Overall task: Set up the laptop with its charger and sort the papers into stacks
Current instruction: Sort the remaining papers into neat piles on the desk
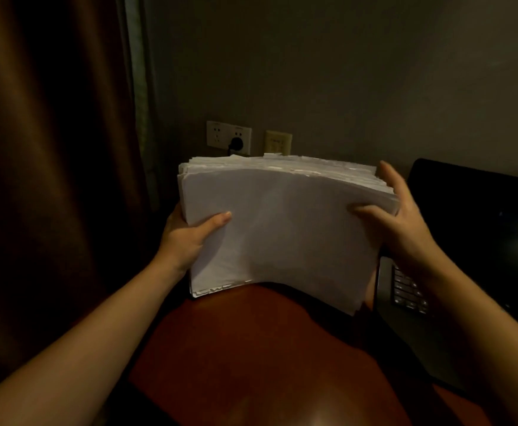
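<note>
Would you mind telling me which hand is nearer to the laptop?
Right. The right hand grips the paper stack at its right edge, beside the laptop; the left hand holds its left edge, farther away.

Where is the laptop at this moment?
In the head view the laptop stands open at the right edge, on the table, just right of the paper stack and partly behind the right hand.

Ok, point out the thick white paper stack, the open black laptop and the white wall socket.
thick white paper stack (282, 229), head view, middle of the front sheet.
open black laptop (472, 210), head view, dark screen.
white wall socket (217, 135), head view, left faceplate.
</note>
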Demonstrator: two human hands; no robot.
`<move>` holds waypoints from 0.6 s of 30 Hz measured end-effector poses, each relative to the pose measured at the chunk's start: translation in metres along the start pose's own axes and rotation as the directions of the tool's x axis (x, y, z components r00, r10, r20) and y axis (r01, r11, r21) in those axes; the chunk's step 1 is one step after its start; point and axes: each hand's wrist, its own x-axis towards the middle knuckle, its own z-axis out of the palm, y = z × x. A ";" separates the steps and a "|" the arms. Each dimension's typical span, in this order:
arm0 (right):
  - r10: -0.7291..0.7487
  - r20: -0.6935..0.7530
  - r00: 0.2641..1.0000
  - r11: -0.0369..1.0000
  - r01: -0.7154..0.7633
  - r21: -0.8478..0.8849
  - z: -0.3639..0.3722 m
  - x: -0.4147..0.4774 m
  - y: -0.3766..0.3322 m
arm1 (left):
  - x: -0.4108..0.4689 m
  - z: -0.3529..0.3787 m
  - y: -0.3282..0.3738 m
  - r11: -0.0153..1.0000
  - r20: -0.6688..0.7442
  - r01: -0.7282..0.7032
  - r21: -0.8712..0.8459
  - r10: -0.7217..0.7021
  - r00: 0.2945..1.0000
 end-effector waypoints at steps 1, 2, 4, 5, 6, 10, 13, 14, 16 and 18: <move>0.013 0.038 0.999 0.999 -0.011 -0.046 -0.006 0.004 -0.009 | 0.002 -0.001 0.000 1.000 0.009 -0.002 0.002 0.002 1.000; 0.038 0.101 0.994 0.992 -0.025 -0.121 -0.011 0.008 -0.020 | 0.004 -0.002 0.000 1.000 0.020 -0.001 -0.001 0.001 1.000; 0.148 0.244 0.958 0.933 -0.054 -0.355 -0.021 0.019 -0.048 | 0.006 -0.003 0.000 1.000 0.033 0.002 0.004 -0.002 0.999; 0.218 0.286 0.933 0.882 -0.063 -0.466 -0.024 0.026 -0.061 | 0.007 -0.003 0.000 1.000 0.038 0.000 0.006 -0.001 0.999; 0.290 0.298 0.909 0.832 -0.086 -0.548 -0.025 0.033 -0.073 | 0.007 -0.003 0.001 1.000 0.039 0.001 0.006 -0.001 0.999; 0.529 0.174 0.830 0.714 -0.326 -0.619 -0.017 0.053 -0.092 | 0.009 -0.004 0.000 1.000 0.055 -0.009 0.005 0.009 0.998; 0.556 0.111 0.824 0.589 -0.296 -0.753 -0.004 0.058 -0.097 | 0.010 -0.006 -0.001 1.000 0.077 0.008 -0.015 -0.007 0.997; 0.490 0.114 0.864 0.559 -0.212 -0.801 0.001 0.061 -0.098 | 0.010 -0.006 -0.001 1.000 0.082 0.015 -0.022 -0.013 0.997; 0.329 0.176 0.928 0.554 -0.038 -0.831 0.016 0.070 -0.101 | 0.012 -0.006 -0.002 0.999 0.089 0.017 -0.034 -0.014 0.996; 0.271 0.282 0.920 0.568 0.084 -0.818 0.034 0.075 -0.107 | 0.012 -0.007 -0.003 0.998 0.090 0.031 -0.052 -0.027 0.996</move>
